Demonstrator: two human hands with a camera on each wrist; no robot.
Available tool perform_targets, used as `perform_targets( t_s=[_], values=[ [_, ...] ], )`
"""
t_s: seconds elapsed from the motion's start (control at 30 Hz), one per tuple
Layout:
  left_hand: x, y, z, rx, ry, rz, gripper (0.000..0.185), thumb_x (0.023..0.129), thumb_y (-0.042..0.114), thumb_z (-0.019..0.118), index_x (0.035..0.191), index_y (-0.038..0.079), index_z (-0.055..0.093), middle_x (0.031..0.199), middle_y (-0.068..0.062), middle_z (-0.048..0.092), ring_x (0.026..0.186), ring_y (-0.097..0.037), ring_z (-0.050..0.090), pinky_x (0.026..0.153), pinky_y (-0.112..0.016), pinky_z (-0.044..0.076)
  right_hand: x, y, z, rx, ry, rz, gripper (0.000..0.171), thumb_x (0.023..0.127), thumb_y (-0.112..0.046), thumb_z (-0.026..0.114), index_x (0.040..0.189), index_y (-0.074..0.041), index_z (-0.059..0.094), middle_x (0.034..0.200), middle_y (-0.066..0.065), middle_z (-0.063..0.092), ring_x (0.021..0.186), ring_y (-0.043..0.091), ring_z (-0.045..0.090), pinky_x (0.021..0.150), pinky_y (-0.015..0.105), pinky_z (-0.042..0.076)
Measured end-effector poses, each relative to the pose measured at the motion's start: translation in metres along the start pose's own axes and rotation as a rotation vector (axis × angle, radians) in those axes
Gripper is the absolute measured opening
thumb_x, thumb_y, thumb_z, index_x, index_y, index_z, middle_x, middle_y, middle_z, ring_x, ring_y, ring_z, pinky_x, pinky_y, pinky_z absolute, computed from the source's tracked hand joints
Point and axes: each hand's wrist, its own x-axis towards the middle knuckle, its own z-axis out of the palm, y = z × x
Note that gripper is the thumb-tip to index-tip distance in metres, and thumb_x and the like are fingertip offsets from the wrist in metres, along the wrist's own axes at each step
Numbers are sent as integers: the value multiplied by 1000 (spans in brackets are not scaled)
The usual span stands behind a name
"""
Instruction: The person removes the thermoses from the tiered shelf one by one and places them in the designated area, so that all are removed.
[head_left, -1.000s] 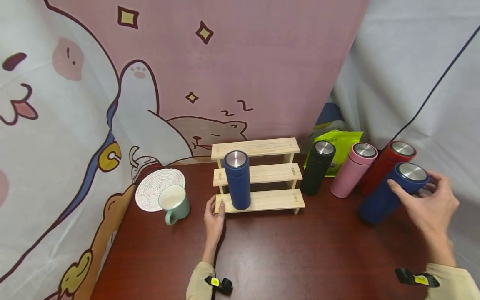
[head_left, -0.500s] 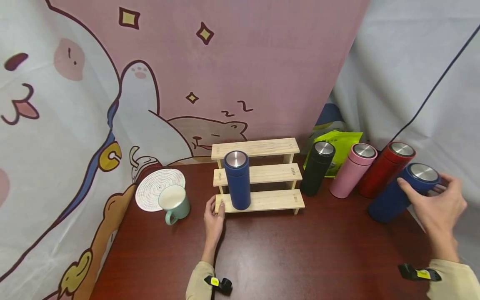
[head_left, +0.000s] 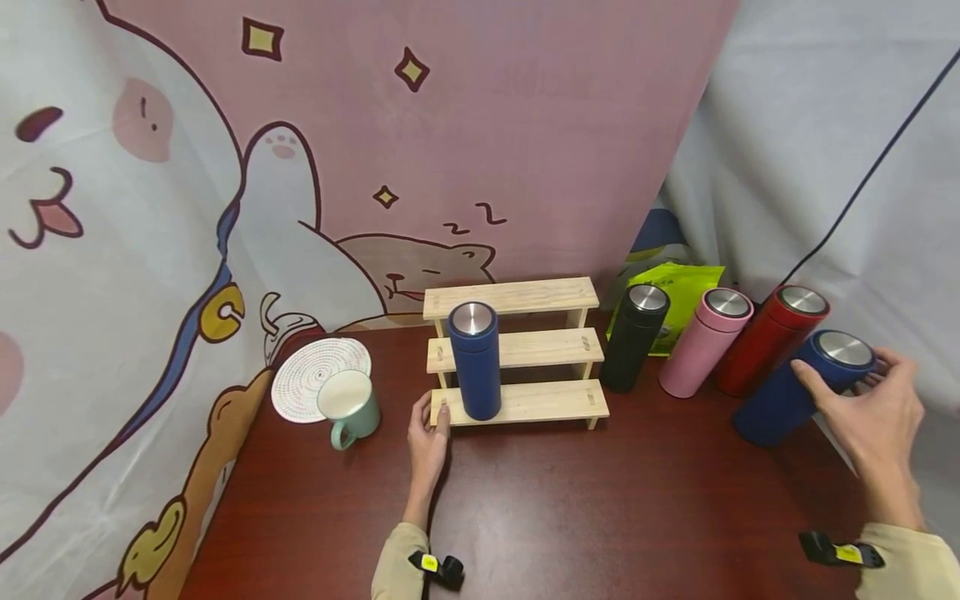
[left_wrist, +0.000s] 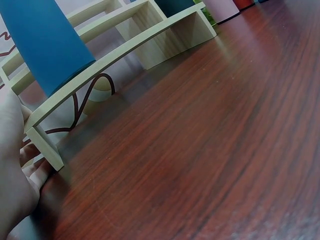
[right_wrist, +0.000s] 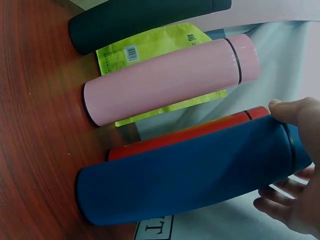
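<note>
- Bottle in dark blue [head_left: 798, 389] stands at the far right of the surface [head_left: 570, 500], gripped near its steel cap by the right hand [head_left: 873, 408] — fingers and thumb curled round the upper body, base down on the wood.
- Compared with a second ago, the bottle sits further right and its cap has swung outward; over the last half-second it has barely shifted, which suggests the hand has paused rather than lifted.
- Its long axis leans — cap up and to the right, away from the rack, base toward the middle of the surface; in the right wrist view it lies alongside the red bottle [right_wrist: 190, 134], just beside it.
- Pink bottle [head_left: 703, 342] and black bottle [head_left: 633, 336] stand next in the row, a green pouch [head_left: 678, 287] behind them.
- Left hand [head_left: 429, 440], unmoved, rests with fingers straight against the wooden rack [head_left: 525, 402], where a second blue bottle [head_left: 475, 360] stands on the lowest step.
</note>
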Motion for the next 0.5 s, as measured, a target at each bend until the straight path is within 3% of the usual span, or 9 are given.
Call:
perform_targets(
  t_s=[0.07, 0.27, 0.43, 0.5],
  values=[
    [0, 0, 0, 1, -3, 3, 45, 99, 5, 62, 140, -8, 51, 134, -29, 62, 122, -38, 61, 83, -15, 48, 0, -3, -1, 16, 10, -13, 86, 89, -38, 75, 157, -13, 28, 156, 21, 42, 137, 45, 47, 121, 37, 31],
    [-1, 1, -1, 27, 6, -2, 45, 99, 6, 63, 140, -7, 52, 135, -27, 62, 127, -37, 59, 87, -18, 46, -1, -23, -4, 96, 132, -147, 77, 88, -31, 76, 153, -16, 37, 152, 19, 45, 139, 36, 43, 118, 30, 27],
    [-1, 1, 0, 41, 15, 3, 44, 99, 6, 63, 139, -7, 53, 133, -28, 63, 124, -37, 61, 87, -25, 49, -2, -44, -9, 123, 168, -249, 75, 88, -30, 74, 152, -11, 39, 152, 22, 41, 142, 37, 36, 120, 47, 24],
    [0, 1, 1, 42, 19, 3, 44, 99, 5, 63, 139, -8, 53, 132, -28, 63, 124, -37, 60, 88, -26, 49, -3, -53, -10, 142, 179, -275, 74, 87, -29, 75, 151, -13, 41, 151, 22, 42, 141, 37, 37, 118, 46, 24]
  ],
)
